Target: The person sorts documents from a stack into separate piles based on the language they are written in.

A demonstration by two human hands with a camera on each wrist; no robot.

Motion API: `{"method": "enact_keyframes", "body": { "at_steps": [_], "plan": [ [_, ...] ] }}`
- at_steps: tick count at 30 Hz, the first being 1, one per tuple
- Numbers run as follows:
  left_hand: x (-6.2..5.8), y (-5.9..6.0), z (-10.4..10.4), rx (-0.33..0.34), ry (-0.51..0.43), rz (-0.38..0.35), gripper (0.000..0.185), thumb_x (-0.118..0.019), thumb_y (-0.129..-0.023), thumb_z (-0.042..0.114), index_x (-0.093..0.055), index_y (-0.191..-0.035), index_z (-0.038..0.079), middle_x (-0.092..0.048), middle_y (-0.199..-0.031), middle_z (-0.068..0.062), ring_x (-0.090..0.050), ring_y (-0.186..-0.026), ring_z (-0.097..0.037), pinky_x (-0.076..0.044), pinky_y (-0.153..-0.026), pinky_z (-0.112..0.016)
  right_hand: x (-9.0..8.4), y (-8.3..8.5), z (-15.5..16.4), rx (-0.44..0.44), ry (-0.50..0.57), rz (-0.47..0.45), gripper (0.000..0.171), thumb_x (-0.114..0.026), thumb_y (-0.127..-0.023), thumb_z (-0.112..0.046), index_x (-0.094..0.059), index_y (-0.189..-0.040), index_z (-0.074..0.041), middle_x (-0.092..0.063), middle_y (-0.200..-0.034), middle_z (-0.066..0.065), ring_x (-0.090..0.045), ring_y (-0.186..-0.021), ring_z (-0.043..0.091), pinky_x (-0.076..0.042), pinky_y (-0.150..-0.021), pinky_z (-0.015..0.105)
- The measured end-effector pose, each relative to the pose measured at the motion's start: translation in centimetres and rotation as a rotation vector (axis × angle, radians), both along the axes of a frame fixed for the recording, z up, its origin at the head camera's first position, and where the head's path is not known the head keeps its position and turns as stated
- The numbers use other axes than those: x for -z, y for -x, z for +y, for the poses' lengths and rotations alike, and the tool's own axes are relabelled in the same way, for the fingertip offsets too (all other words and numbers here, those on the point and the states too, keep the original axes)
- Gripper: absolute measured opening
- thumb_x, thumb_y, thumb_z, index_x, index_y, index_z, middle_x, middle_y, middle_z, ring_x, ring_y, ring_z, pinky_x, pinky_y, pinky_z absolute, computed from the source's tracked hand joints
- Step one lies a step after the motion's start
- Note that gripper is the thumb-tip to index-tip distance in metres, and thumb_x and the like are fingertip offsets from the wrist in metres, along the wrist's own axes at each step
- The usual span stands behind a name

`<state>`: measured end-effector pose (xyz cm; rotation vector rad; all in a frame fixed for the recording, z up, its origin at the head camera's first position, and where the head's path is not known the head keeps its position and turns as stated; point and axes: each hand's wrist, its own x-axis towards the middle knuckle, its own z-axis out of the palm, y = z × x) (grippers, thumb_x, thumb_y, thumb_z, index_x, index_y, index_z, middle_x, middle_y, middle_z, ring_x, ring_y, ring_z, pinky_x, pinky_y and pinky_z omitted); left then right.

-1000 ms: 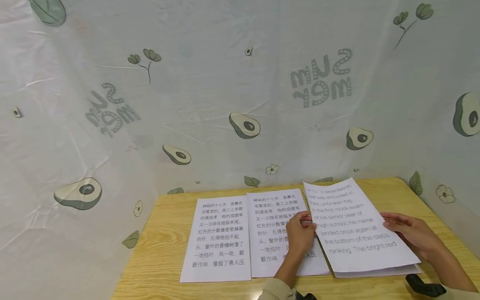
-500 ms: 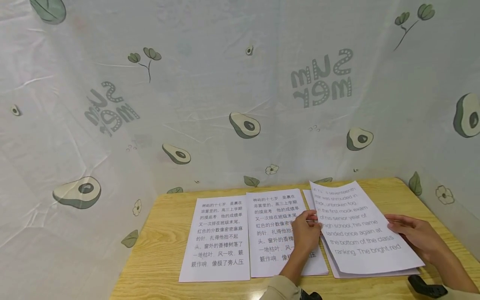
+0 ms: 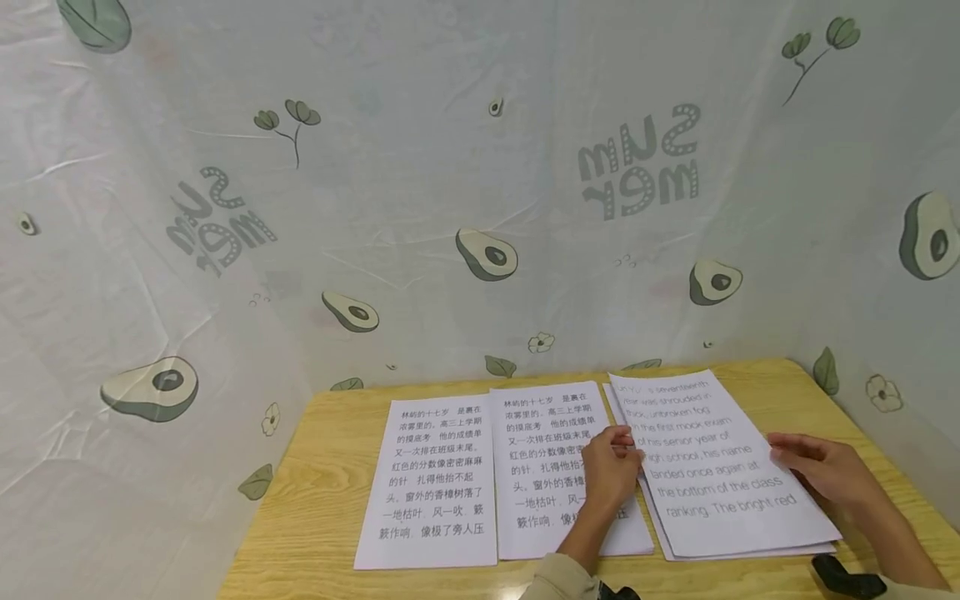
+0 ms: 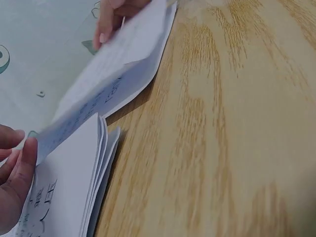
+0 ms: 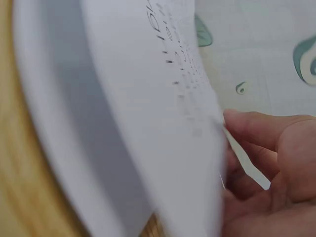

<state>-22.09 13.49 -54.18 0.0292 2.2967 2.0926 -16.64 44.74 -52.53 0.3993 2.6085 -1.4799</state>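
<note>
1. We have the English-printed sheet at the right of the table, lifted slightly above the lower sheet; a gap shows between them.
2. Our left hand is nearly closed, pinching the sheet's left edge between thumb and fingers.
3. Our right hand pinches the right edge, its thumb against the paper and its other fingers bent behind.
4. We judge the step in hand to be steadying and aligning this sheet over the one beneath; the next move calls for keeping both edges level and matching the corners before we let go.
5. Just left lies the middle Chinese-printed stack, partly under our left forearm, and beside it the left Chinese-printed pile.
6. Behind us all hangs the avocado-patterned curtain.
</note>
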Motion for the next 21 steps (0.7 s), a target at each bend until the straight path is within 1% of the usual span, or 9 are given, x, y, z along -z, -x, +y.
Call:
{"method": "enact_keyframes", "body": {
  "at_steps": [2,4,7,8,9,11,15,17,21],
  "plan": [
    [-0.1,0.0,-0.4,0.007,0.011,-0.001,0.034,-0.079,-0.086,-0.006,-0.077,-0.12,0.002,-0.071,-0.097,0.001,-0.066,-0.077,0.0,-0.056,-0.062,-0.015,0.0,-0.2,-0.2,0.013,-0.134,0.023,0.06,-0.062,-0.109,-0.04,-0.062,-0.141,0.011,-0.08,-0.11,0.008,-0.065,-0.079,-0.003,-0.059,-0.069,0.026],
    [-0.2,0.1,-0.8,0.003,0.03,0.011,0.034,-0.08,-0.087,-0.003,-0.076,-0.121,0.002,-0.071,-0.098,0.002,-0.065,-0.078,0.001,-0.056,-0.066,-0.015,-0.2,-0.3,-0.3,0.026,-0.194,0.031,0.066,-0.06,-0.109,-0.043,-0.059,-0.142,0.013,-0.078,-0.117,0.021,-0.065,-0.077,-0.005,-0.058,-0.067,0.026],
    [-0.4,0.3,-1.6,-0.011,0.032,0.031,0.035,-0.081,-0.087,-0.001,-0.077,-0.121,0.002,-0.071,-0.099,0.002,-0.065,-0.079,0.001,-0.057,-0.068,-0.016,-0.5,-0.5,-0.7,0.052,-0.221,0.039,0.069,-0.059,-0.108,-0.048,-0.059,-0.144,0.011,-0.076,-0.122,0.026,-0.065,-0.076,-0.005,-0.058,-0.066,0.026],
    [-0.4,0.4,-1.9,-0.016,0.029,0.031,0.035,-0.081,-0.086,-0.002,-0.077,-0.121,0.002,-0.071,-0.099,0.002,-0.065,-0.079,0.001,-0.057,-0.068,-0.016,-0.6,-0.5,-0.9,0.052,-0.218,0.046,0.07,-0.059,-0.108,-0.049,-0.059,-0.144,0.011,-0.076,-0.122,0.025,-0.065,-0.076,-0.005,-0.058,-0.066,0.026],
    [-0.4,0.5,-2.1,-0.017,0.023,0.03,0.036,-0.081,-0.086,-0.002,-0.076,-0.122,0.002,-0.071,-0.1,0.003,-0.065,-0.079,0.0,-0.058,-0.069,-0.016,-0.7,-0.6,-1.2,0.055,-0.212,0.053,0.07,-0.06,-0.108,-0.049,-0.058,-0.145,0.01,-0.078,-0.118,0.02,-0.065,-0.076,-0.005,-0.058,-0.066,0.026],
    [-0.3,0.6,-2.7,-0.022,0.009,0.029,0.036,-0.081,-0.086,-0.003,-0.076,-0.122,0.001,-0.072,-0.1,0.001,-0.066,-0.079,-0.001,-0.059,-0.066,-0.017,-0.8,-0.6,-1.8,0.054,-0.166,0.065,0.07,-0.062,-0.107,-0.048,-0.057,-0.146,0.011,-0.079,-0.109,0.001,-0.064,-0.078,-0.006,-0.058,-0.068,0.024],
    [-0.1,0.4,-3.8,-0.028,0.024,-0.001,0.037,-0.082,-0.087,0.001,-0.076,-0.123,0.002,-0.071,-0.101,0.003,-0.065,-0.08,-0.002,-0.059,-0.064,-0.017,-1.1,-0.6,-3.6,0.03,-0.064,0.076,0.069,-0.064,-0.108,-0.042,-0.053,-0.148,0.013,-0.065,-0.099,-0.033,-0.065,-0.083,-0.008,-0.059,-0.073,0.021],
    [0.0,0.3,-4.4,-0.029,0.04,-0.013,0.036,-0.082,-0.088,0.003,-0.076,-0.124,0.004,-0.07,-0.101,0.004,-0.064,-0.081,-0.003,-0.058,-0.063,-0.017,-1.3,-0.6,-4.6,0.014,-0.033,0.074,0.068,-0.064,-0.108,-0.04,-0.052,-0.149,0.013,-0.07,-0.101,-0.03,-0.066,-0.086,-0.009,-0.059,-0.075,0.019],
    [0.2,0.3,-5.7,-0.041,0.061,-0.004,0.036,-0.083,-0.088,0.005,-0.077,-0.124,0.005,-0.072,-0.101,0.002,-0.062,-0.08,-0.003,-0.056,-0.062,-0.017,-1.4,-0.2,-6.8,-0.011,-0.024,0.075,0.066,-0.062,-0.109,-0.038,-0.051,-0.151,0.013,-0.079,-0.116,-0.003,-0.067,-0.088,-0.009,-0.06,-0.077,0.02]
  ]
}}
